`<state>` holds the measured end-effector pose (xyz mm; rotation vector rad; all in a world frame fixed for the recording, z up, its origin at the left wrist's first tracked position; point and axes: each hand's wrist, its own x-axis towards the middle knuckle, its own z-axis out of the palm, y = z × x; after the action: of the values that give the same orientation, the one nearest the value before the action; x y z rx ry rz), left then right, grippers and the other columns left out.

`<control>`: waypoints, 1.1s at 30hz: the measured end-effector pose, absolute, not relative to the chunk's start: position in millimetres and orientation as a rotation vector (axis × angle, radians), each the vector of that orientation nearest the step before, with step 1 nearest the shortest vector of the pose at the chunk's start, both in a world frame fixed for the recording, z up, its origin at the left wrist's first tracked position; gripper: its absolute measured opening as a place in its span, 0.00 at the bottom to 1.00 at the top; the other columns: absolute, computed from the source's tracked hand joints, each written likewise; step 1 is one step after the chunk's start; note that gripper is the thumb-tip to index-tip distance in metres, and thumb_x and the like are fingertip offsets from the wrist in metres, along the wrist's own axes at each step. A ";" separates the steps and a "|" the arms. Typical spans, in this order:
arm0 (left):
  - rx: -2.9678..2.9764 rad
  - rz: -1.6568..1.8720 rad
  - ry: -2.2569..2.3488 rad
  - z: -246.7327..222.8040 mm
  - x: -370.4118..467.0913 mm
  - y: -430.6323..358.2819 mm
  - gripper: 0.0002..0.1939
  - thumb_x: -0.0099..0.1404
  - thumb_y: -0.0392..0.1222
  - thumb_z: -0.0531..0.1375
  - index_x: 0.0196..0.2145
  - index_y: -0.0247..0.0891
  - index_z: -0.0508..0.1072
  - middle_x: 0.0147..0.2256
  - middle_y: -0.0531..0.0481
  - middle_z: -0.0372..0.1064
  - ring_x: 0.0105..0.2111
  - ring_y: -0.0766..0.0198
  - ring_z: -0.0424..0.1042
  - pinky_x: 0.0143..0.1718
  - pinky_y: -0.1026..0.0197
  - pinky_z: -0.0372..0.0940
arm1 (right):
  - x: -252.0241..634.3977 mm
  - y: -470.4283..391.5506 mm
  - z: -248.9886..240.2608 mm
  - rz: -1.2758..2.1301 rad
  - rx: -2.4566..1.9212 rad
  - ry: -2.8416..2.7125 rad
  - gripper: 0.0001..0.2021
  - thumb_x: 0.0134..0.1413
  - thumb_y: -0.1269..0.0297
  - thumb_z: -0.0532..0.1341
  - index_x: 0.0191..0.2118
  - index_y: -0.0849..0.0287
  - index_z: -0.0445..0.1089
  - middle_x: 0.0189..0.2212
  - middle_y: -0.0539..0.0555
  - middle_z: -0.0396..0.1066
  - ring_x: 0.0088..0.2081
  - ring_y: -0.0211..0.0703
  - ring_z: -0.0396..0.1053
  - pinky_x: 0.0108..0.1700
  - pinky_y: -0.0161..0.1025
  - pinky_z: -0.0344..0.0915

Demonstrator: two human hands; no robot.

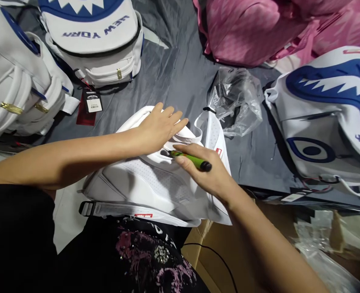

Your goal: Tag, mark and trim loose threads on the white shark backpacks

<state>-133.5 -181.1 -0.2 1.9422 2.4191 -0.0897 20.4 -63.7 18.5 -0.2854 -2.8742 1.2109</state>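
Observation:
A white backpack (155,183) lies at the near edge of the table, its shoulder straps facing up. Across its upper part rests my left hand (161,126), flat with the fingers spread, pressing on the fabric. My right hand (204,167) is closed around a green marker pen (189,159) with a black end. The pen's dark tip points left at the white fabric just beneath my left hand; whether it touches cannot be made out. One strap (213,134) with a small red label stands up at the backpack's right side.
White-and-blue backpacks stand at the back left (106,44), far left (12,81) and right (314,110). Pink bags (244,32) lie at the back right. A crumpled clear plastic bag (238,101) sits on the dark table cover (174,81). Below the edge is a cardboard box (216,260).

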 end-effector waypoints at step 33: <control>1.878 0.144 2.356 -11.5 -138.9 -176.4 0.34 0.66 0.43 0.57 0.67 0.43 0.53 0.63 0.42 0.58 0.60 0.43 0.57 0.60 0.42 0.48 | -1.6 -67.2 38.7 0.309 0.298 -3.430 0.17 0.56 0.76 0.58 0.49 0.58 0.74 0.45 0.57 0.78 0.46 0.51 0.73 0.45 0.46 0.59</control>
<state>-138.9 -176.4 -11.5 1.8785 2.3560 0.1444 -1.6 -67.2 38.7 0.2977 -3.4302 0.3086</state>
